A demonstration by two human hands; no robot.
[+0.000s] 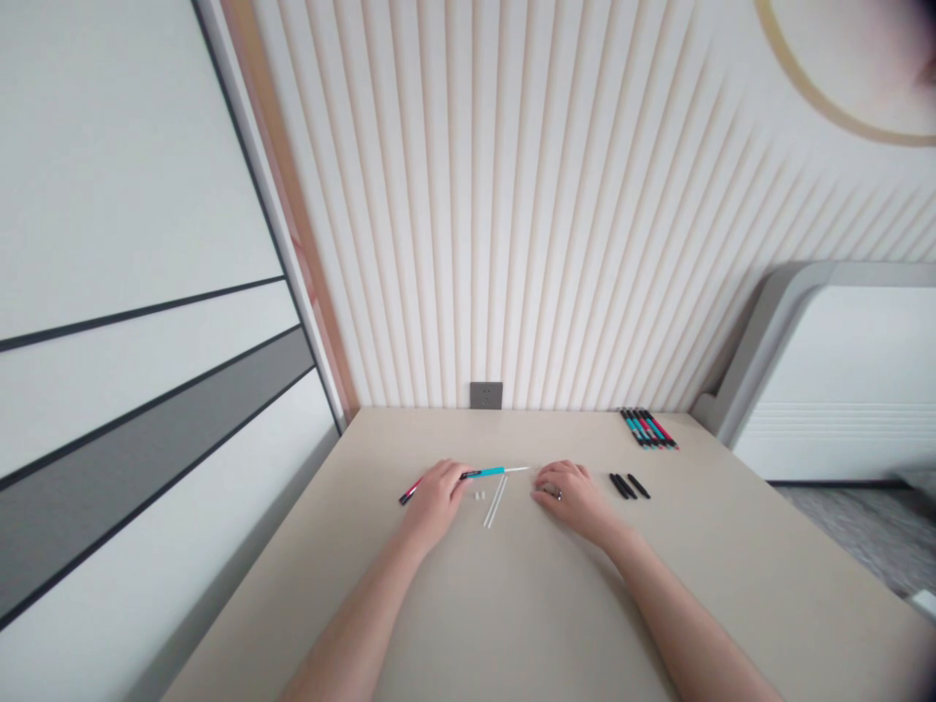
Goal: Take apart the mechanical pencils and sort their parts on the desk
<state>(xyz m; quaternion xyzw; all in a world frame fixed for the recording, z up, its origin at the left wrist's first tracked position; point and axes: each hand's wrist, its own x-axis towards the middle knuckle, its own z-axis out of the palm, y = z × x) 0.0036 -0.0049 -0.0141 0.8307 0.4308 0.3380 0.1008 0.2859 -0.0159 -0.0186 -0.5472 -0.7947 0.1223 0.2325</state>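
Observation:
My left hand (pixel 437 492) is closed on the black end of a blue pen barrel (pixel 488 473). A thin white refill (pixel 518 469) sticks out of the barrel's right end, towards my right hand. Beside my left hand, partly under it, lies a red and black pen barrel (pixel 410 490). My right hand (pixel 574 495), with a ring on one finger, rests low over the table with its fingers curled in; what they hold, if anything, is hidden. Between my hands lie white refills (pixel 495 502) and small white plugs (pixel 479 495).
On the beige table (pixel 453 604), several black pen tips (pixel 629 486) lie right of my right hand. A row of blue, red and black pens (pixel 647 428) lies at the back right. A dark socket (pixel 487 395) sits on the ribbed wall behind.

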